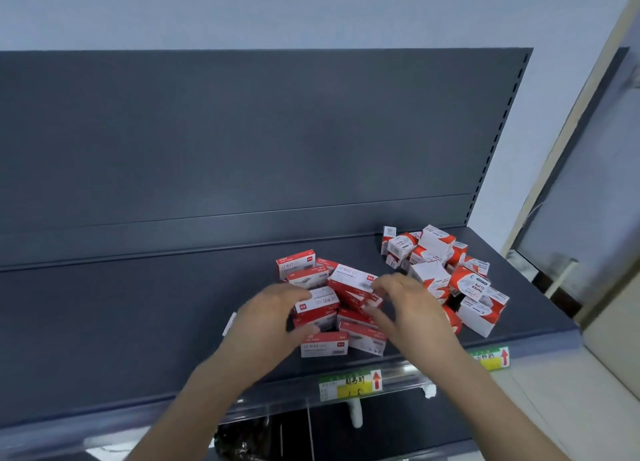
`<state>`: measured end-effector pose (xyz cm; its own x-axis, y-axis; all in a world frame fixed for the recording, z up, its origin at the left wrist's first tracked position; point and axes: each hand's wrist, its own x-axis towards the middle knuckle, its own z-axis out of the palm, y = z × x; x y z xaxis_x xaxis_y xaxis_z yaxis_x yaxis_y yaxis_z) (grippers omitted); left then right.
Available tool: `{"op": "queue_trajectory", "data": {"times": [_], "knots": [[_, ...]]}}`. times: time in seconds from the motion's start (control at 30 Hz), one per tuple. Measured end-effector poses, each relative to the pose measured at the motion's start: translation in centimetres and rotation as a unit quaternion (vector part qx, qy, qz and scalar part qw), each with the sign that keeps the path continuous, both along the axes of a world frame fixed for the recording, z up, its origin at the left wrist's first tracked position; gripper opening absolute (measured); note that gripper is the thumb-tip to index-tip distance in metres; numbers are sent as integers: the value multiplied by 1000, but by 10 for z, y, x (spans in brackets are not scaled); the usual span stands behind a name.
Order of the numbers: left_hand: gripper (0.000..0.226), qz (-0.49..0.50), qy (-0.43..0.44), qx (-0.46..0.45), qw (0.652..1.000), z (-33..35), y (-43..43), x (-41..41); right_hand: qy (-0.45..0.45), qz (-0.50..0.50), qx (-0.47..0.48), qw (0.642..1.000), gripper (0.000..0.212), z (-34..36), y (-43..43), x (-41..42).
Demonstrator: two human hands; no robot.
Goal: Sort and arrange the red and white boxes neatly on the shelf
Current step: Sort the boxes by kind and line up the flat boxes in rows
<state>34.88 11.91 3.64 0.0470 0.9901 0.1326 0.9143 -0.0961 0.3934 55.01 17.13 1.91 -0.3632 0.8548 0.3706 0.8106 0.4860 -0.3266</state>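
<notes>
A loose pile of flat red and white staple boxes point(332, 308) lies on the dark grey shelf point(138, 322), right of its middle. My left hand point(266, 318) curls round one box point(317, 303) on the pile's left side, fingers on top and thumb underneath. From the right, my right hand point(405, 308) closes on the pile. Its fingertips touch the end of the topmost box point(351, 278) and its thumb lies against the red boxes below. A second heap of taller red and white paper-clip boxes point(446, 273) sits at the shelf's right end.
The shelf's left half is bare dark metal, with a tall grey back panel point(242, 131) behind it. Two green and yellow price tags point(349, 384) with red arrows hang on the front rail. A wall and a door frame point(571, 149) stand to the right.
</notes>
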Motion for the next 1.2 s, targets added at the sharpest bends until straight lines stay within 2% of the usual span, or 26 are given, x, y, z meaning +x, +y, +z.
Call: {"op": "queue_trajectory", "data": {"times": [0.1,0.27,0.53,0.7,0.77,0.83,0.97,1.2], "knots": [[39,-49,22,-16,998,-25,2,17,-12,14,-33,999,31,-28,-9,0],[37,-71,28,-19,997,-52,14,20,-43,9,-28,999,31,-57,-9,-3],[30,-92,34,-42,994,-61,20,18,-101,-14,-13,995,40,-58,-6,-12],[27,-96,17,-66,993,-63,24,16,-136,-7,-12,991,35,-56,-3,-15],[28,-92,8,-64,994,-60,24,13,-122,-9,-35,992,24,-47,-3,-14],[29,-82,-8,-61,995,-56,22,11,-122,-13,-72,990,24,-41,-1,-8],[29,-76,-19,-59,995,-51,16,8,-113,36,-123,985,24,-29,5,6],[29,-48,-34,-74,996,-72,8,12,-125,105,-156,974,31,-32,9,15]]}}
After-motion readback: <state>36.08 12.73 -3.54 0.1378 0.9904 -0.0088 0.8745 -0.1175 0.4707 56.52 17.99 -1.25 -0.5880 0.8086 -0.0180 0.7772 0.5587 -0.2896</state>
